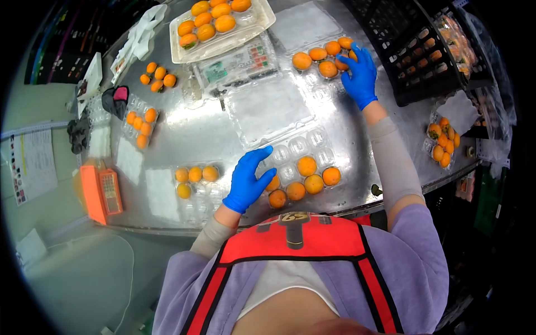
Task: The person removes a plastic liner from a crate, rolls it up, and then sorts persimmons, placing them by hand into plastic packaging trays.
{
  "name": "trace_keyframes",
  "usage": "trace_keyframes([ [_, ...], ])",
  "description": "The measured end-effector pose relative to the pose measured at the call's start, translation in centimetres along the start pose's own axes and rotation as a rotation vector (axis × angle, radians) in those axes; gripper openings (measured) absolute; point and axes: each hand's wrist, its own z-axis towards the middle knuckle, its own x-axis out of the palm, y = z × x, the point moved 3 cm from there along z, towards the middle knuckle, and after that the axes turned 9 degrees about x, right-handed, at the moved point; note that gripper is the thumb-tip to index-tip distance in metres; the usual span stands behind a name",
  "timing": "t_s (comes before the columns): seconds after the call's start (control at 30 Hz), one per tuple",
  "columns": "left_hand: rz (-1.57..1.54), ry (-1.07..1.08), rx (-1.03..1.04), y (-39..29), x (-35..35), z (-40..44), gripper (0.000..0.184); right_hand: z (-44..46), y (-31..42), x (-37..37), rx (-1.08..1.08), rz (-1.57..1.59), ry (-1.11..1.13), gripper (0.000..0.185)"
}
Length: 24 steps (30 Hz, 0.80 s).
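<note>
Both hands wear blue gloves. My left hand (248,177) is open, thumb and fingers apart, beside an orange fruit (273,183) at the left end of a clear, partly filled tray (298,146). The thumb lies at that fruit's upper edge. Further up on the right, my right hand (360,77) has its thumb and fingers around an orange fruit (352,54) at the end of a second group. Next to it are more fruits (328,69), with clear tray cups partly visible below. The glove hides part of this group.
A white tray of fruits (265,12) stands at the back. Smaller fruit groups lie left (159,73) and right (439,152). A black crate (399,50) stands at the right; an orange scale (94,192) is at the left. Clear lids (268,109) lie mid-table.
</note>
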Motion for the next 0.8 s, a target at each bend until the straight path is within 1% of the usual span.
trace_keyframes([
  [0.03, -0.009, -0.003, 0.004, -0.1, 0.1, 0.1, 0.047, -0.1, 0.3, -0.3, -0.003, 0.006, -0.001, 0.046],
  [0.1, 0.006, -0.017, -0.003, -0.2, 0.1, 0.1, 0.047, 0.1, 1.9, -0.1, -0.003, -0.120, 0.168, 0.050],
  [0.13, 0.007, -0.018, 0.008, -0.3, 0.1, 0.1, 0.047, 0.3, 2.4, 0.1, 0.041, -0.159, 0.251, 0.051],
  [0.2, 0.032, -0.035, 0.007, -0.4, -0.5, 0.3, 0.046, 0.9, 2.9, 0.3, 0.058, -0.262, 0.357, 0.052],
  [0.27, 0.022, -0.008, 0.019, -0.7, -1.0, 1.0, 0.047, 1.3, 2.7, 0.3, 0.033, -0.254, 0.374, 0.053],
  [0.3, 0.069, -0.031, 0.075, -0.8, -1.3, 1.4, 0.047, 1.5, 2.6, 0.5, 0.018, -0.232, 0.387, 0.052],
  [0.33, 0.074, -0.034, 0.073, -0.8, -1.7, 1.9, 0.047, 1.5, 2.4, 0.5, 0.003, -0.212, 0.400, 0.050],
  [0.4, 0.046, -0.023, 0.081, -1.0, -2.7, 3.2, 0.048, 1.6, 2.0, 0.4, -0.015, -0.171, 0.368, 0.048],
  [0.47, 0.017, -0.038, 0.088, -1.5, -3.7, 5.1, 0.047, 1.7, 1.5, 0.1, -0.004, -0.075, 0.281, 0.046],
  [0.5, 0.003, -0.067, 0.148, -2.0, -4.3, 6.2, 0.047, 1.7, 1.7, -0.1, -0.004, -0.073, 0.282, 0.046],
  [0.53, -0.010, -0.094, 0.207, -2.4, -4.9, 7.4, 0.047, 1.9, 2.1, -1.0, -0.056, 0.117, 0.171, 0.046],
  [0.57, -0.009, -0.091, 0.204, -2.8, -5.2, 8.5, 0.047, 1.9, 2.5, -2.1, -0.105, 0.307, 0.058, 0.045],
  [0.6, -0.073, -0.111, 0.204, -3.2, -5.4, 9.7, 0.050, 1.9, 4.0, -3.4, -0.100, 0.309, 0.060, 0.045],
  [0.63, -0.138, -0.129, 0.203, -3.6, -5.5, 10.8, 0.053, 1.9, 7.0, -5.6, -0.167, 0.333, -0.001, 0.044],
  [0.67, -0.140, -0.122, 0.202, -4.1, -5.5, 12.2, 0.053, 1.9, 9.7, -7.4, -0.234, 0.354, -0.062, 0.042],
  [0.73, -0.041, -0.167, 0.306, -5.1, -5.5, 14.6, 0.058, 1.8, 13.4, -9.4, -0.248, 0.313, -0.103, 0.042],
  [0.77, -0.044, -0.162, 0.306, -4.8, -5.4, 15.6, 0.058, 1.9, 15.0, -9.9, -0.267, 0.275, -0.143, 0.043],
  [0.8, -0.048, -0.171, 0.304, -4.5, -5.4, 16.5, 0.058, 2.0, 16.2, -9.9, -0.281, 0.306, -0.167, 0.045],
])
